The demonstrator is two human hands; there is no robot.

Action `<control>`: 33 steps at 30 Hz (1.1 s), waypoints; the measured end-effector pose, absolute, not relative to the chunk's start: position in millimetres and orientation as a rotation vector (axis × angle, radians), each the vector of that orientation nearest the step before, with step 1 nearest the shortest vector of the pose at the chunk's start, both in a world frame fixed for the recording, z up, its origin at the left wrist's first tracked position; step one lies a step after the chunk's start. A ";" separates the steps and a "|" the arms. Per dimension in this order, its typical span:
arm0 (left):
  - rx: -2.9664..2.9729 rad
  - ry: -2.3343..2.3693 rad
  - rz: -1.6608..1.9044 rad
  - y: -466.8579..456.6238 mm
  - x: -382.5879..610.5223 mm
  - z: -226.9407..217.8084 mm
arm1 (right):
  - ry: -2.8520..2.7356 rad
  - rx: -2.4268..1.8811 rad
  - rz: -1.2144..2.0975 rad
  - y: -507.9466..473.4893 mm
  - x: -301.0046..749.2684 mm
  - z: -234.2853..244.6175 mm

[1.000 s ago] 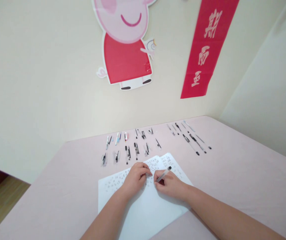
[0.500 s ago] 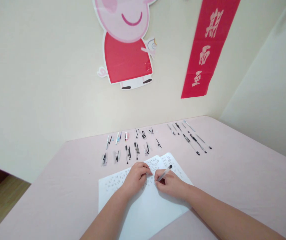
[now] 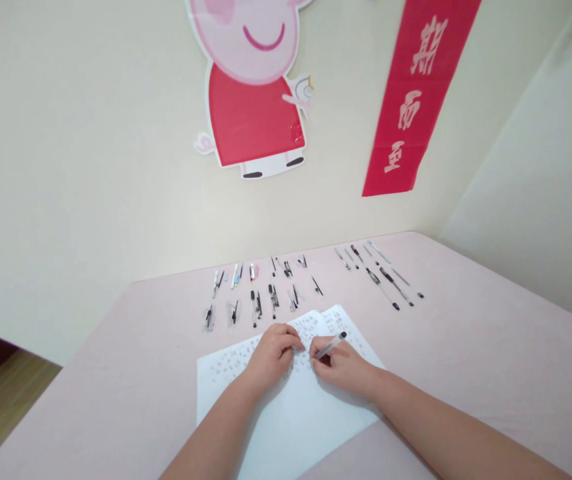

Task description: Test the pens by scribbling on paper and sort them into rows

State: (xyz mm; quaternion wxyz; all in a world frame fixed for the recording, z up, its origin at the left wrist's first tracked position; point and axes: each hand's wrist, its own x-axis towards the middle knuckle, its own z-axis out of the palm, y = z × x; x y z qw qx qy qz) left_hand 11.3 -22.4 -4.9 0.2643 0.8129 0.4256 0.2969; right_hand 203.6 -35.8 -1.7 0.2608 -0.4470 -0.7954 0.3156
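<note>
My right hand (image 3: 343,367) grips a clear pen with a black end (image 3: 335,343) in a writing hold, its tip end at the sheet and hidden by the fingers. On the left, my left hand (image 3: 273,353) rests on the white paper (image 3: 286,433), loosely bent, with nothing seen in it. Rows of small handwritten marks cover the paper's upper part, and its lower part is blank. Another written sheet (image 3: 336,320) shows at the upper right, partly under the right hand.
Beyond the paper, several pens and pen parts (image 3: 255,308) lie in two rows on the pink table cover (image 3: 131,353). More pens (image 3: 396,287) lie at the back right. On the wall hang a cartoon pig cutout (image 3: 256,120) and a red banner (image 3: 416,100).
My right hand has shifted very slightly, and the pen's black end has tipped a little to the right and down. My left hand and the paper look unmoved.
</note>
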 end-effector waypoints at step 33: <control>2.217 1.144 0.800 -20.2 10.2 -8.8 | -1.904 -1.212 1.056 -25.7 206.0 -10.9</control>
